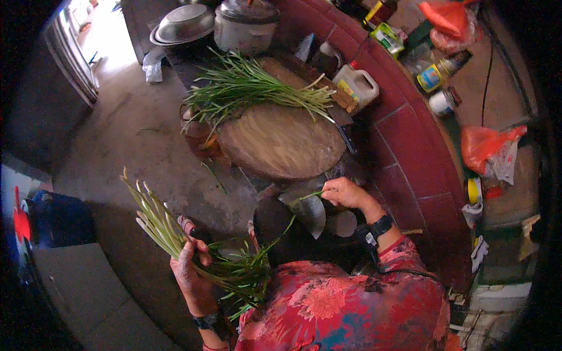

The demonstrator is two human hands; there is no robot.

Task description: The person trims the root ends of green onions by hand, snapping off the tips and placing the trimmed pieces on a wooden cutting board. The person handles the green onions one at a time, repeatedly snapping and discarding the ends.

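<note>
My left hand [191, 267] is closed round a bunch of garlic chives or similar greens [160, 223]. The pale stalk ends stick up to the left, and the green leaves hang toward my lap. Out to the right, my right hand [344, 193] pinches the tip of a thin green leaf [287, 226] that runs back toward the bunch. Ahead of me lies a thick round wooden chopping board [283, 145]. A larger pile of the same greens [250, 85] rests across its far side. By the board's right edge is a knife handle [347, 139], its blade mostly hidden.
A lidded pot [246, 28] and metal basins [184, 24] stand beyond the board. A plastic jug [358, 85] is beside the red-tiled ledge [399, 145]. Jars [443, 102], a bottle [432, 77] and red plastic bags [485, 147] sit farther right. A grey cabinet [83, 285] is at lower left.
</note>
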